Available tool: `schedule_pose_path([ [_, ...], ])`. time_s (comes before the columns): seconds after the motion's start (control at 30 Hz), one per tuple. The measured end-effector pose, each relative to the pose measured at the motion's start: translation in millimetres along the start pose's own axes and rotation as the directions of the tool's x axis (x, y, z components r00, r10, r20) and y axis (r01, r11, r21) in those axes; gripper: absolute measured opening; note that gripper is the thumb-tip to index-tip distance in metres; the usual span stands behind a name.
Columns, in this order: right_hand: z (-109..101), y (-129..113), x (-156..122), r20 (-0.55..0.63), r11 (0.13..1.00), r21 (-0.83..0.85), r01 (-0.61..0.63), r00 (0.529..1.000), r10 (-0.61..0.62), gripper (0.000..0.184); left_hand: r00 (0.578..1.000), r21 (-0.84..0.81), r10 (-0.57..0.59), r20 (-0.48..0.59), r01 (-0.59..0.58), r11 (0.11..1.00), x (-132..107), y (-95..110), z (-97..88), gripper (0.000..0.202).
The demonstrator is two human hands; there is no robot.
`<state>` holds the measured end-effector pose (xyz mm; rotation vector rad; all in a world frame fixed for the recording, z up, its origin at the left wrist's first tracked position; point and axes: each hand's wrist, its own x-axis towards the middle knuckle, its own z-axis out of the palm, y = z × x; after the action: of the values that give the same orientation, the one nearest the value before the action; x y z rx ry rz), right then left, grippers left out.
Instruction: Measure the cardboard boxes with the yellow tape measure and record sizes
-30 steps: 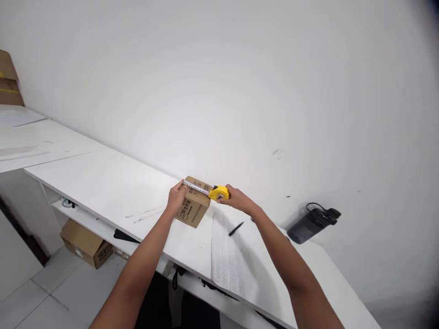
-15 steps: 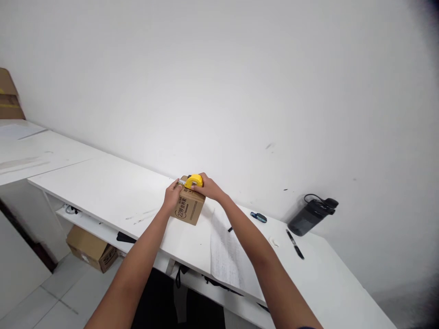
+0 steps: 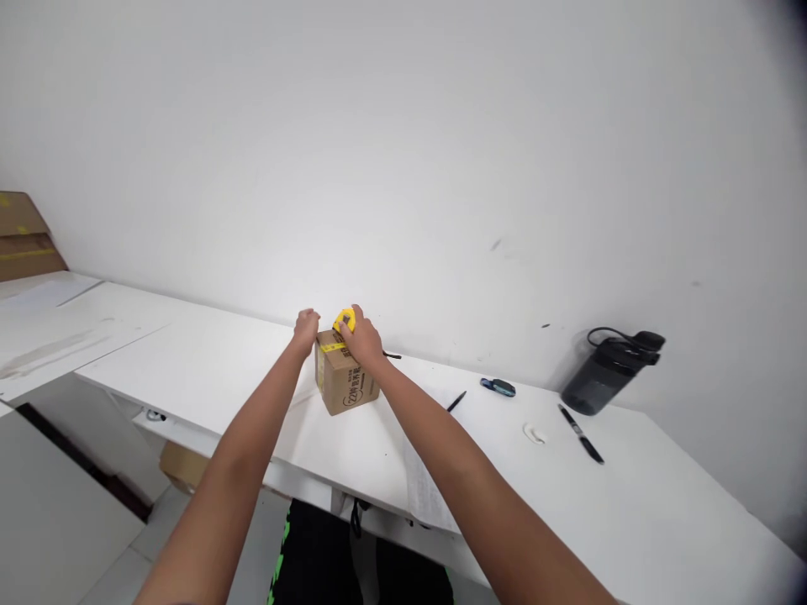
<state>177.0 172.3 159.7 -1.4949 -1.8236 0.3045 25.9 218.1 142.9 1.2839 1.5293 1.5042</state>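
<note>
1. We find a small brown carton [image 3: 344,388] standing on a white table [image 3: 239,370]; dark printing covers its front, and a yellow strip [image 3: 333,346] crosses its top.
2. At the carton's top, toward the back, we see a yellow tape measure [image 3: 342,319]; we cannot tell whether it rests on the cardboard or sits just above it.
3. Our right hand [image 3: 361,336] grips the tape measure from its right side, the thumb against the case, over the carton's top.
4. Our left hand [image 3: 306,328] is at the carton's upper left corner, fingers curled closed; we cannot tell whether they pinch anything or touch the carton.
5. Just behind the carton, to its right, a thin black object [image 3: 392,356] shows.
6. Right of the carton and nearer us lies a printed sheet [image 3: 425,487], partly hidden by our right forearm, with a dark pen [image 3: 457,401] at its upper part.
7. Farther right of the carton we find a small blue-black object [image 3: 499,386], a white curved piece [image 3: 533,433], a black marker [image 3: 581,434] and a dark bottle [image 3: 605,376] with a carrying loop.
8. Well left of the carton, brown boxes [image 3: 29,239] stand by the wall [image 3: 403,151].
</note>
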Motion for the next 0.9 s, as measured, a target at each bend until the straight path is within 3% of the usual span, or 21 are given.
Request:
schedule_pose_path([
  [0.1,1,-7,-1,0.098,0.989,-0.129,0.076,0.993,-0.063,0.056,0.990,0.041,-0.089,0.109,0.084,0.996,14,1,0.3,0.035],
  [0.23,-1,-9,1,0.161,0.981,-0.173,0.087,0.985,-0.059,0.057,0.981,0.072,-0.099,0.168,0.088,0.994,7,-11,7.3,0.063],
  [0.47,-9,-8,-8,0.138,0.944,-0.290,0.158,0.983,-0.122,0.052,0.987,0.146,-0.052,0.154,0.030,0.989,8,-9,9.5,0.064],
  [0.57,-30,-6,-32,0.129,0.931,-0.326,0.167,0.983,-0.131,0.048,0.988,0.167,-0.037,0.151,0.012,0.986,13,-7,11.2,0.064],
  [0.73,-73,-4,-97,0.179,0.919,-0.382,0.099,0.983,-0.032,0.054,0.982,0.149,-0.014,0.189,-0.015,0.989,18,-11,14.4,0.065],
  [0.9,-74,-4,-123,0.149,0.927,-0.374,0.031,0.988,0.027,0.054,0.983,0.101,-0.048,0.177,0.031,0.994,15,-12,13.6,0.063],
])
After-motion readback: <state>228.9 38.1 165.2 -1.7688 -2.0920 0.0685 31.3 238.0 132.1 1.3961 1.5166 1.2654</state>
